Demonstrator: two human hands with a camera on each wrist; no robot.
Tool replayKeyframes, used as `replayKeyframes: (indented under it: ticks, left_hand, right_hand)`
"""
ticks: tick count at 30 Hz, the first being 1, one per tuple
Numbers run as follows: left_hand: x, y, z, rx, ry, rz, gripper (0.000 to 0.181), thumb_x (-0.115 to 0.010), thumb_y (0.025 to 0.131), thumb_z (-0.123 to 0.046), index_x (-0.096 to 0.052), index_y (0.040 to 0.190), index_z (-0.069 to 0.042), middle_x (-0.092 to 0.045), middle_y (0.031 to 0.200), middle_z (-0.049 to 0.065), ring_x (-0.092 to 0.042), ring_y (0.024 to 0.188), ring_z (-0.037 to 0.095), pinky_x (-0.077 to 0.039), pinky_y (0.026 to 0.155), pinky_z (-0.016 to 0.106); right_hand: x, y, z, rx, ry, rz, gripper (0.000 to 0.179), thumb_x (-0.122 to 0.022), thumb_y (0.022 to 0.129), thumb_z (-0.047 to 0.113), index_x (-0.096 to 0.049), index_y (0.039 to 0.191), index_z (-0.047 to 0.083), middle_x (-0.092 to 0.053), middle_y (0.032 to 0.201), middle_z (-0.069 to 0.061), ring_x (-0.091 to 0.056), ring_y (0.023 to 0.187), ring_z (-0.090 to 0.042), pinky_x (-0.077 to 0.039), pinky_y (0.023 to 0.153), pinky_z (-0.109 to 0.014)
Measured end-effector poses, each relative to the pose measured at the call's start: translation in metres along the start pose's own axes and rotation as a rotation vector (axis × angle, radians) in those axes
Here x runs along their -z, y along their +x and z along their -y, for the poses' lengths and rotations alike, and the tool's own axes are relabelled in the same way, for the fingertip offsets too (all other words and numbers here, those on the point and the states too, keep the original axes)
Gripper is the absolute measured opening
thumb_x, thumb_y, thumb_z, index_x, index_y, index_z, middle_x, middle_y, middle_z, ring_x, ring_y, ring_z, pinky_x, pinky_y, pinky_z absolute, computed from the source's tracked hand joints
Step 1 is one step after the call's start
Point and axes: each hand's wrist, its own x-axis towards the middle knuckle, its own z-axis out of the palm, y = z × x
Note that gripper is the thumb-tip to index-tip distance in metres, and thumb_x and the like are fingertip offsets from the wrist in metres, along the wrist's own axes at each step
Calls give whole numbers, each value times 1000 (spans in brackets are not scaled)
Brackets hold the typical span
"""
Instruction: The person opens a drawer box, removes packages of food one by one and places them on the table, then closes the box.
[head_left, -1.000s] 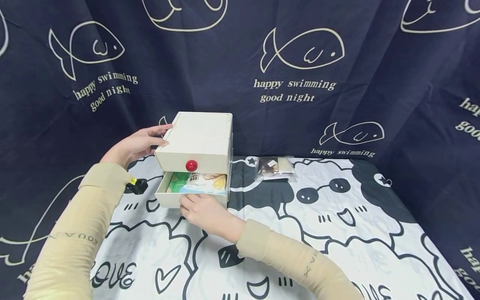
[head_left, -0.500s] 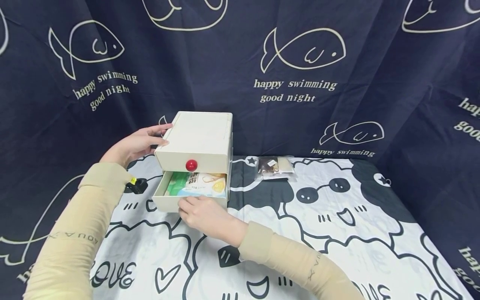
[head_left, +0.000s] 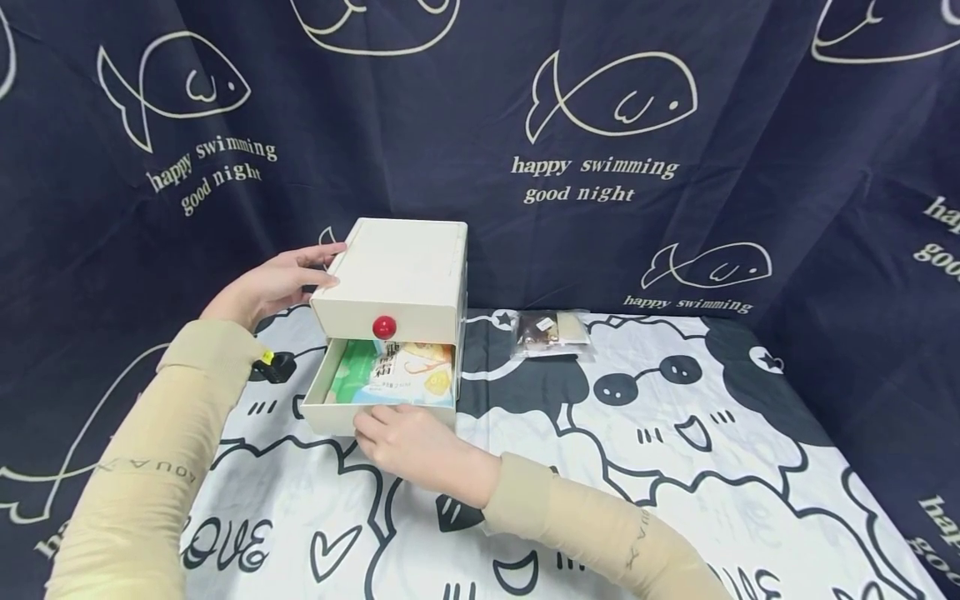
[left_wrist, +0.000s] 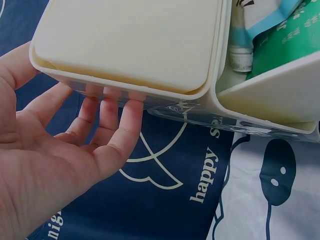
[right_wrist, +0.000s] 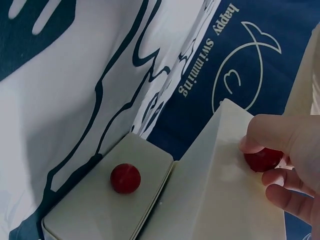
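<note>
A white two-tier drawer box [head_left: 405,258] stands on the cloth-covered table, its upper drawer closed and its lower drawer [head_left: 322,417] pulled out. My right hand [head_left: 408,442] pinches the lower drawer's red knob [right_wrist: 262,159] between thumb and fingers. The upper drawer's red knob [right_wrist: 125,178] is untouched. With fingers extended, my left hand [head_left: 277,283] rests against the box's left side near its top; in the left wrist view the fingertips [left_wrist: 132,112] press on the wall. Inside the lower drawer lie a green-and-white printed packet [head_left: 397,372] and a white-capped tube [left_wrist: 241,57].
A clear plastic bag [head_left: 551,333] with brown and beige contents lies right of the box, near the dark fish-print curtain [head_left: 450,125]. A small black object with a yellow mark [head_left: 275,367] shows beside the left sleeve. The table wears a black-and-white cartoon cloth [head_left: 675,533].
The lower drawer has slid farther out toward me with my right hand on its knob, showing more of the packet. My left hand stays at the box's side.
</note>
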Motion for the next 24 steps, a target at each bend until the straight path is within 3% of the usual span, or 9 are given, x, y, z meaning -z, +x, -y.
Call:
replayKeyframes:
  ticks: [10,16,24]
  left_hand:
    - [0,0,1,-4,1,8,71,-58,91,-5,-23,151,-18,-16,156,9,-38,122,20,-48,81,24]
    - [-1,0,1,7,5,-4,72,-60,90,-5,-23,151,-19,-17,155,10,-38,122,20,-48,80,24]
    - [-1,0,0,3,6,-1,73,-59,90,-5,-22,151,-19,-18,156,9,-41,118,19,-48,80,24]
  right_hand:
    - [9,-6,6,43,11,-57,27,-46,94,11,-72,97,19,-60,99,7,-56,88,-7,-46,67,-18]
    - [31,-6,4,69,-6,-92,31,-43,95,13,-72,93,22,-59,95,8,-55,83,-6,-41,62,-15]
    - [12,-9,17,47,16,-74,26,-47,95,15,-72,98,21,-59,97,7,-55,86,-7,-44,64,-19]
